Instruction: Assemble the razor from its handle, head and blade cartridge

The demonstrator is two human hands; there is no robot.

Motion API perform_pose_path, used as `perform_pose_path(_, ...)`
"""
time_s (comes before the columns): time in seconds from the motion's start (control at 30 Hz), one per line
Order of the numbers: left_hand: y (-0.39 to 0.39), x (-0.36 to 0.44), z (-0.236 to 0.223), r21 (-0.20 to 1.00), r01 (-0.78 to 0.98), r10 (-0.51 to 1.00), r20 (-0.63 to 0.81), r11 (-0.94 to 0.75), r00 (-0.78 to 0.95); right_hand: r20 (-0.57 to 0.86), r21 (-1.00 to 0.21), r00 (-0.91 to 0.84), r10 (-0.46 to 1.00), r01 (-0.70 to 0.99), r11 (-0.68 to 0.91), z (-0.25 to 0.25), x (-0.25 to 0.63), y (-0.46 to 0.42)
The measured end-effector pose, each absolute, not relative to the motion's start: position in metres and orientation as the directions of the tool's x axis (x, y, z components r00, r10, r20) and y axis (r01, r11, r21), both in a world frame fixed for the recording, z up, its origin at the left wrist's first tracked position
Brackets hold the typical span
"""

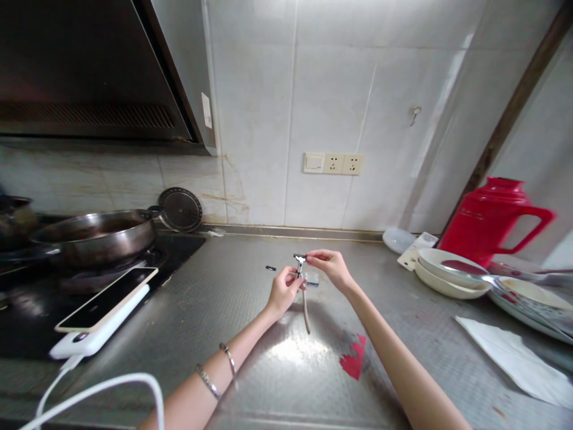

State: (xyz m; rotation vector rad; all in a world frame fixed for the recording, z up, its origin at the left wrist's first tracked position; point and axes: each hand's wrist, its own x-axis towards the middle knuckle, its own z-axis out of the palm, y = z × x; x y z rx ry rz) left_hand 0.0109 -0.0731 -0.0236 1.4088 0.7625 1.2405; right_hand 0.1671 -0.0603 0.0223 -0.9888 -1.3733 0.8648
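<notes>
The left hand (283, 292) pinches a small black-and-white piece (299, 266) by its lower part, thumb and fingers drawn close together. The right hand (330, 266) has its fingertips closed on the dark bar along the top of that piece, at the bar's right end. The piece is held above the grey metal tabletop (242, 304), near the middle of the view; its exact form is too small to tell.

Taking the piece as the clock's centre, a thin, curved, grey-beige cord (306, 313) runs towards six o'clock from beside the left fingertips — whether it joins the piece, I cannot tell. A short black strip (271, 268) lies near at nine o'clock, and a small clear packet with a dark edge (312, 279) is just beside, at four. A jagged red scrap (354, 358) lies at five, between the forearms.

Further out at nine o'clock, a wide steel pan (101, 239) sits on the black glass hob (27, 328). Slightly nearer the wearer, a light-edged phone with a dark screen (107, 300) rests on a white power bank (101, 325) — a white cable (134, 378) is plugged into it. At three stands a red plastic thermos jug (490, 221), beside stacked pale bowls (452, 280).
</notes>
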Motion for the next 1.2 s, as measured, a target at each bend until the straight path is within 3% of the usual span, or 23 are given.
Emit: perform_pose_path(1.2,-0.0731,0.0127,-0.0247,0.961,-0.173,0.929,0.257,-0.216,0.267,0.499,-0.861,-0.064,0.864,0.082,0.502,0.0265,0.1628,-0.0616)
